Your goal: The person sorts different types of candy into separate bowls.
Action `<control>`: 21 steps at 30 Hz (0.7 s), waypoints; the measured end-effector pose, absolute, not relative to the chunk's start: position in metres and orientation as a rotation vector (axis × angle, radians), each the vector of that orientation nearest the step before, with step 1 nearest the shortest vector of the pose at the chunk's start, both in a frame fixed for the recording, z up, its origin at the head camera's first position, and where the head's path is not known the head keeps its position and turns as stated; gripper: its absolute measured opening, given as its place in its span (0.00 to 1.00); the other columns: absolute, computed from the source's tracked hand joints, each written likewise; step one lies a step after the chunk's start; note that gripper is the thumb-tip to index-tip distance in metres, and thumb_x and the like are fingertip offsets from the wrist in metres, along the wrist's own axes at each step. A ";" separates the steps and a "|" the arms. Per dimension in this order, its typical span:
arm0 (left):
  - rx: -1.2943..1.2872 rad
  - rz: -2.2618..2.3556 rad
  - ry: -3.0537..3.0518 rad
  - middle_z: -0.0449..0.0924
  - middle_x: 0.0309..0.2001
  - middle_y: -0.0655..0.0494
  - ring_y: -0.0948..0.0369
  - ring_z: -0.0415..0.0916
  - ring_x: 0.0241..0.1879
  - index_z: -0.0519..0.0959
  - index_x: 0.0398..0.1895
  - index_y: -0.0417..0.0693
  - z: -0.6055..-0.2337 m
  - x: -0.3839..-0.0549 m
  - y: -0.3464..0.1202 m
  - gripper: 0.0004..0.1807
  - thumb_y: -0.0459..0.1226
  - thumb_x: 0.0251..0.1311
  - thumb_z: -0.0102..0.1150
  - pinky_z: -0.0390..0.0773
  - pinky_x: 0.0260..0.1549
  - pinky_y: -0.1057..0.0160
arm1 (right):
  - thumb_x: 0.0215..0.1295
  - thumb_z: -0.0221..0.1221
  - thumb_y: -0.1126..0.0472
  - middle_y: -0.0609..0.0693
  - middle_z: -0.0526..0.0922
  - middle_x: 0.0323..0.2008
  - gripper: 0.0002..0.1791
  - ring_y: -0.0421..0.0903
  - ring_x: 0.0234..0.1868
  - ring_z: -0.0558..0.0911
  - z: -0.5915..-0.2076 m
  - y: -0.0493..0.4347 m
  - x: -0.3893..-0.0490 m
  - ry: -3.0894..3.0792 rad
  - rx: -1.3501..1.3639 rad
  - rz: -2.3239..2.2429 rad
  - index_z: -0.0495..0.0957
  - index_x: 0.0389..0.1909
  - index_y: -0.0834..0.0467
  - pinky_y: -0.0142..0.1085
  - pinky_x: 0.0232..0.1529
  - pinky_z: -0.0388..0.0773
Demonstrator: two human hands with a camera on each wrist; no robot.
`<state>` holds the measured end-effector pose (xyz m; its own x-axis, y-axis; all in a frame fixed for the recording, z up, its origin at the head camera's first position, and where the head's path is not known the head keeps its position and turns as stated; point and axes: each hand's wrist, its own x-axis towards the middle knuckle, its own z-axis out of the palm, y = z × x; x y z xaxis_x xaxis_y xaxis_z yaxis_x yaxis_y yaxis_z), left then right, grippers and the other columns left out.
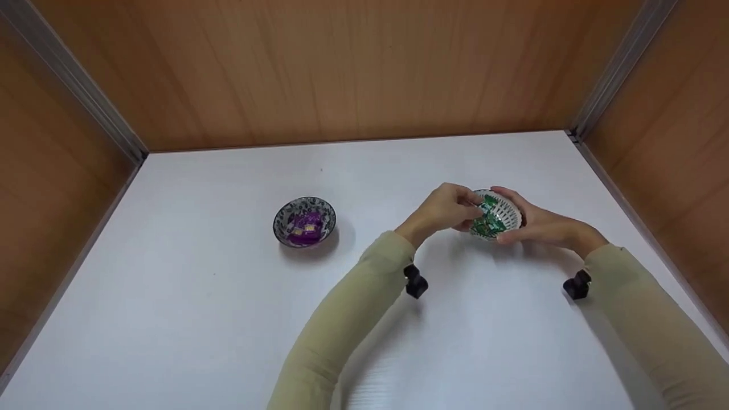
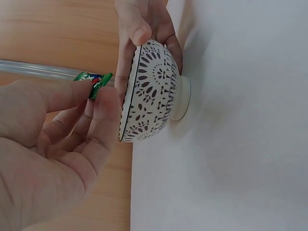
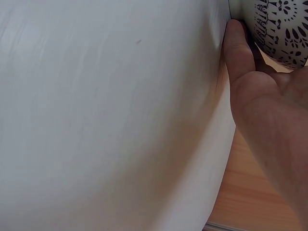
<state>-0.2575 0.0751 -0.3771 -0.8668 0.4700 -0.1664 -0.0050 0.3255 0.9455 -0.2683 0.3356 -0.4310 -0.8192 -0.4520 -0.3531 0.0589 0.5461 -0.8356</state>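
Observation:
At the right of the table, my right hand point(image 1: 544, 225) holds a white bowl point(image 1: 508, 212) with a dark pattern, thumb and fingers around its side. Several green-wrapped candies point(image 1: 490, 222) lie inside it. My left hand point(image 2: 57, 130) is at the bowl's rim and pinches a green-wrapped candy point(image 2: 98, 84) between thumb and forefinger. The bowl's patterned outside and its foot point(image 2: 182, 98) show in the left wrist view. Only part of the bowl point(image 3: 284, 33) appears in the right wrist view, beside the right hand point(image 3: 269, 106).
A second dark-patterned bowl point(image 1: 280, 222) stands left of centre on the white table point(image 1: 199, 319), with several purple-wrapped candies point(image 1: 306, 228) in it. Wooden panels point(image 1: 353, 68) border the table at the back and both sides. Small black devices point(image 1: 416, 282) are at both wrists.

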 end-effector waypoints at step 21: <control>0.378 1.452 2.318 0.80 0.41 0.58 0.62 0.81 0.37 0.81 0.58 0.41 -0.379 -0.262 0.098 0.18 0.38 0.67 0.65 0.84 0.31 0.68 | 0.61 0.72 0.54 0.54 0.55 0.72 0.61 0.57 0.66 0.64 -0.432 0.336 -0.270 2.228 -0.336 -1.259 0.36 0.80 0.33 0.46 0.64 0.65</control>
